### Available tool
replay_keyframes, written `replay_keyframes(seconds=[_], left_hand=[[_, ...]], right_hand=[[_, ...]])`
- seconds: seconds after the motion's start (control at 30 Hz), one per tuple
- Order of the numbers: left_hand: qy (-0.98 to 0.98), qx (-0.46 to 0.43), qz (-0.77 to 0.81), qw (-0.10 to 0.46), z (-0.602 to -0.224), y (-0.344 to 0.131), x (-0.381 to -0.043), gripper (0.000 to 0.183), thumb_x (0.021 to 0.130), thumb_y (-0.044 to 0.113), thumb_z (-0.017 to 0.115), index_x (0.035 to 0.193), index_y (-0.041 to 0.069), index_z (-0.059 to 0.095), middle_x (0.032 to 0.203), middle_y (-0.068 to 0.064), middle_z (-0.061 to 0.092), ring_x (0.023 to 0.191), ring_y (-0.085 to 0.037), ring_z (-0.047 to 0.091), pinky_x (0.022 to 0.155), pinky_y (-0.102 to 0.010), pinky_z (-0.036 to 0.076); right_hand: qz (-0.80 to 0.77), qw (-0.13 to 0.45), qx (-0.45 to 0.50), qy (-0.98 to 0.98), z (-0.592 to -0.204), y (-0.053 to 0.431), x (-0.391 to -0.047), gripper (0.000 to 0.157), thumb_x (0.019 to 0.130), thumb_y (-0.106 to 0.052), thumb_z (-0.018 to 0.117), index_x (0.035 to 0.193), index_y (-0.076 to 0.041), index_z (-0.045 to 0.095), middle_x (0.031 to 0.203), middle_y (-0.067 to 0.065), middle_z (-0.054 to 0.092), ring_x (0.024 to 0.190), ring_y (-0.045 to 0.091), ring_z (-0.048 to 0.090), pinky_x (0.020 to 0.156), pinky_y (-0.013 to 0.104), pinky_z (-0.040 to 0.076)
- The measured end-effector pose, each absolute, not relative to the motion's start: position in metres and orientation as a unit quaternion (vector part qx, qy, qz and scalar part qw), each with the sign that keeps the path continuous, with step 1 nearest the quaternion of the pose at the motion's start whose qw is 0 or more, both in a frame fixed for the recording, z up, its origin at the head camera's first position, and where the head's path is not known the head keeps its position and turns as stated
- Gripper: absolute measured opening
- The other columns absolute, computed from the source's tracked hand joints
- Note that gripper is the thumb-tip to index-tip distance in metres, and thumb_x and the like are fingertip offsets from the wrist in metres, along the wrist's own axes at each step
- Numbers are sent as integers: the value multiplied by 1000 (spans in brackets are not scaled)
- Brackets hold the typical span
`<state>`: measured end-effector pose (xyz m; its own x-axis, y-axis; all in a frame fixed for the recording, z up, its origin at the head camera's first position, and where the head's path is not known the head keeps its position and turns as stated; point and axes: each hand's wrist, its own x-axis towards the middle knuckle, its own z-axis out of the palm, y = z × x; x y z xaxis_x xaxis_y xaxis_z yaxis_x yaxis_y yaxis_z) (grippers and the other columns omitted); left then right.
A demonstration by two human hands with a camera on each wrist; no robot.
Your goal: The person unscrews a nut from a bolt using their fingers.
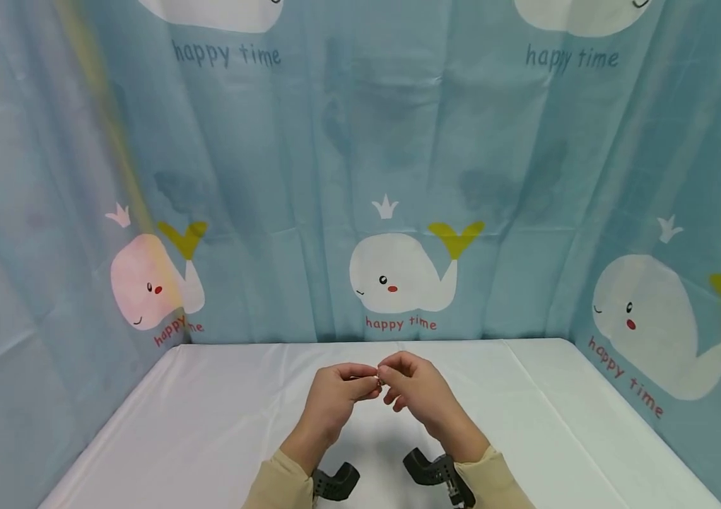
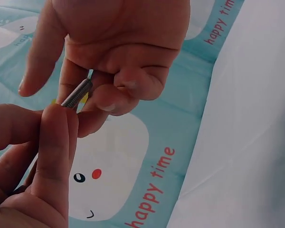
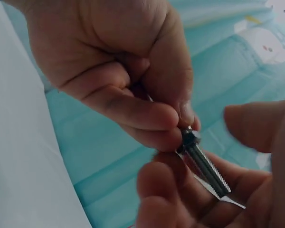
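Above the table, both hands meet at a small metal bolt. My right hand (image 1: 427,396) pinches the bolt (image 3: 209,171) at its hex-shaped end between thumb and fingertips. The threaded shaft points away from those fingertips toward the left palm, as the right wrist view shows. My left hand (image 1: 329,399) is close around the shaft, its thumb lifted apart from it and its other fingers loosely bent behind and below. In the left wrist view the bolt (image 2: 77,94) overlaps the left fingers, while the right fingertips hide its hex end.
A white-covered table (image 1: 195,424) lies under the hands. Behind it and along both sides hangs a blue curtain (image 1: 259,283) printed with whales. Each wrist carries a black camera mount, one at the left sleeve (image 1: 280,481) and one at the right sleeve (image 1: 494,477).
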<state>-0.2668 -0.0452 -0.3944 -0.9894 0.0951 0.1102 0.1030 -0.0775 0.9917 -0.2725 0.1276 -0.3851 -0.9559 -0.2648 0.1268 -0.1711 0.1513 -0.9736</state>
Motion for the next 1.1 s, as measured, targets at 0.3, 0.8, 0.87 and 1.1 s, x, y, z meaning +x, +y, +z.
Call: replay_keyframes(seconds=[0.3,0.8,0.87,1.1], left_hand=[[-681,-78,-728,4,-392,-38,-271,19,91,10,74,104,-4,74,95,-12,70,84,-25,72,81,-35,58],[-668,-70,-741,5,-405,-30,-265,17,90,7,75,103,-5,74,94,-14,70,84,-25,72,81,-34,58],[-670,-71,-739,2,-405,-28,-265,17,90,8,75,102,-4,74,94,-13,69,84,-25,72,82,-34,58],[-678,-64,-732,23,-397,-40,-267,18,91,7,73,104,-6,73,95,-15,70,83,-26,72,82,-35,58]], right_hand=[[-607,6,-148,781,-381,134,-275,13,97,-20,66,98,-6,68,86,9,67,71,26,62,61,35,54],[-607,6,-131,784,-394,140,-271,8,95,-15,67,98,-8,68,86,7,67,71,25,62,58,36,54],[-612,5,-121,782,-395,141,-270,12,95,-18,68,101,-8,68,90,7,66,72,26,63,59,37,54],[-616,11,-155,772,-392,131,-276,24,100,-29,62,98,-6,67,87,9,67,69,26,61,60,35,54]])
